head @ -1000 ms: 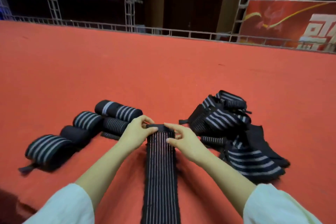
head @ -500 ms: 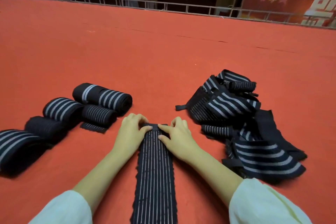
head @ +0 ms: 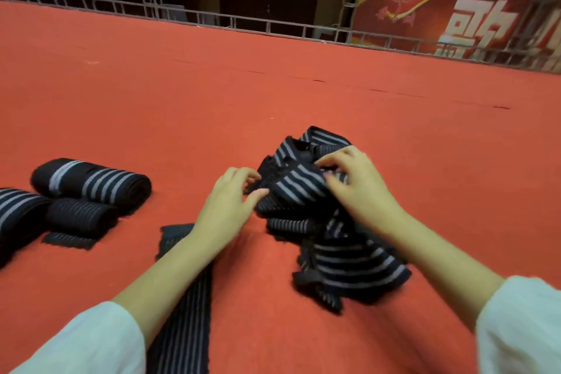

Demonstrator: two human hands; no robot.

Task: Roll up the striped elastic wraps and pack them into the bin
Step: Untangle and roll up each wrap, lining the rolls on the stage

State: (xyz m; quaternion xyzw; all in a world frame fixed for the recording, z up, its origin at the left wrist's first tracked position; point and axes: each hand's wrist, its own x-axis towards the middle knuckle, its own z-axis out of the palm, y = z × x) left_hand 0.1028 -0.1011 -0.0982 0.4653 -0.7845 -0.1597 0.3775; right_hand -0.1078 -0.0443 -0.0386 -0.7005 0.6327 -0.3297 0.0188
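One head view: centre right I see a tangled pile of black grey-striped elastic wraps [head: 358, 264] on red carpet [head: 273, 85]. The right hand [head: 361, 188] pinches its top band. The left hand [head: 227, 206] touches the pile's edge, but I can't tell whether it grips. I judge the wraps soft, light and stretchy, so I'd take a free end.

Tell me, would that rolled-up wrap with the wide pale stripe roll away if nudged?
Probably a little: the rolled wrap lies on its side as a cylinder. The red carpet likely slows it. It looks soft, so it should squash, not break.
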